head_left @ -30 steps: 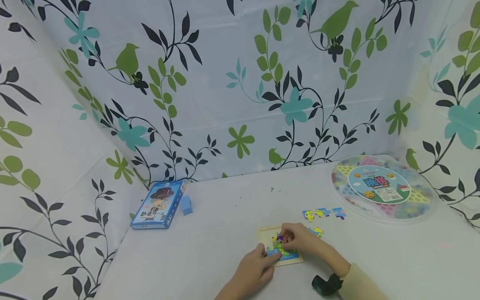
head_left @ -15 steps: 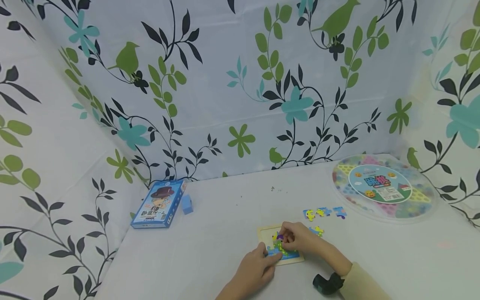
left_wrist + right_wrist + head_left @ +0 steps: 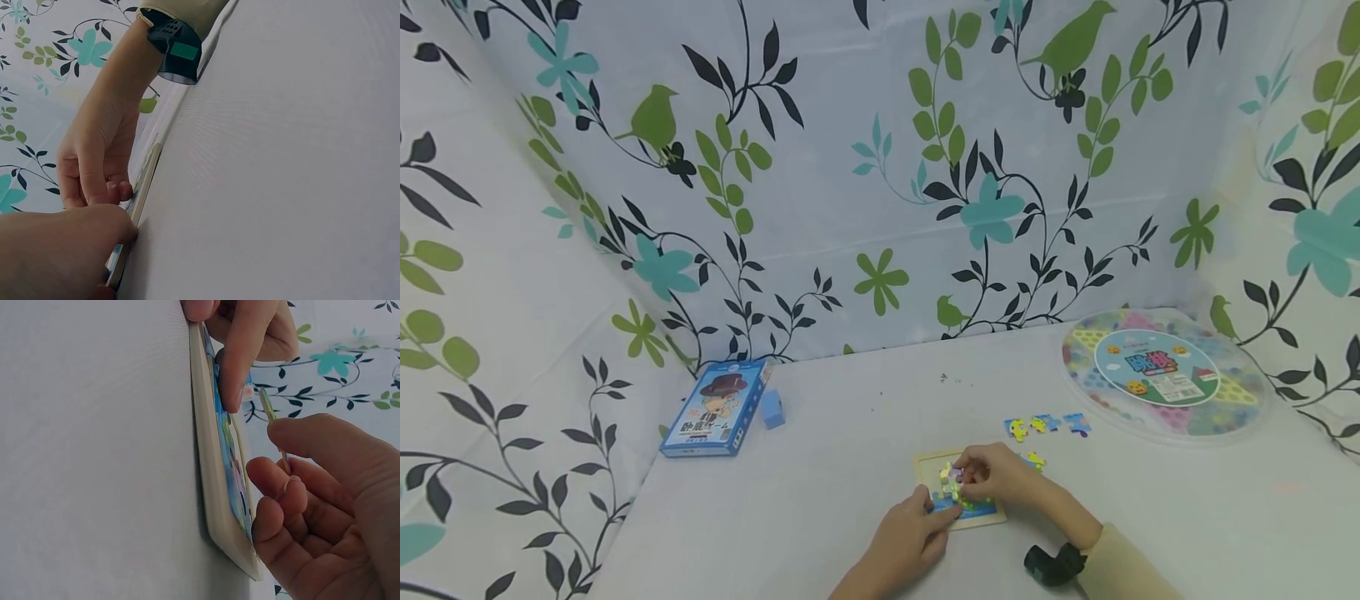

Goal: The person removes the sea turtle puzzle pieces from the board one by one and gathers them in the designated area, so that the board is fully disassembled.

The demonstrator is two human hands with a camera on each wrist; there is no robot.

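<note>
A wooden puzzle frame lies on the table, partly filled with blue and green pieces. My left hand grips its lower left side, one finger pressing on the picture. Above the picture, my right hand pinches a jigsaw piece between thumb and fingertips. In the right wrist view that piece stands on edge, raised off the frame. The fingers cover part of the picture.
Loose puzzle pieces lie beyond my right hand. A round game box rests at the back right. At the left are a blue card box and a small blue block. Patterned cloth hangs behind.
The piece in my right hand has tilted and now shows a paler, shinier face over the frame's upper middle. My left hand has hardly moved.
</note>
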